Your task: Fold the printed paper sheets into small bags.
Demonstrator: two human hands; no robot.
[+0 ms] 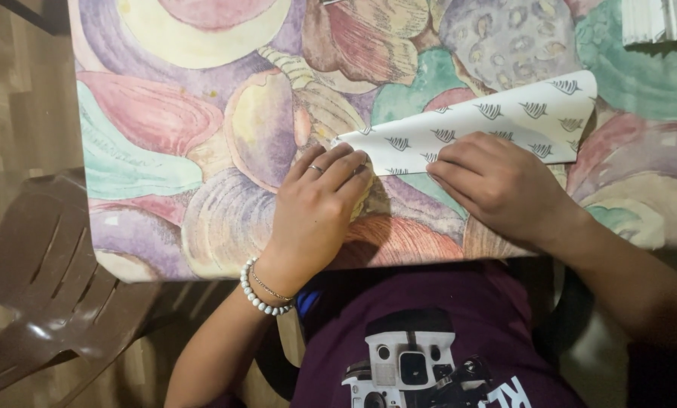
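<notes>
From the head view, I look straight down on a tabletop [202, 151] covered in a cloth painted with big pastel shells. Near its front edge, right of the middle, lies a folded sheet of white paper [497, 121] with small dark leaf marks, tapering to a point on the left and rising toward the far right corner.

My left hand [319, 208] lies flat with its fingers [338, 162] stretched out and pressing the pointed tip down; they grip nothing, only pin it, which I judge keeps the fold from springing open. My right hand [505, 185] rests on the paper's lower edge, fingers [467, 155] loosely curled and bearing down on the crease, not closed around anything.

A bead bracelet [259, 291] circles the left wrist. A brown plastic chair [43, 287] stands off the tabletop's left front corner. A white ribbed object [656, 19] sits at the far right corner.
</notes>
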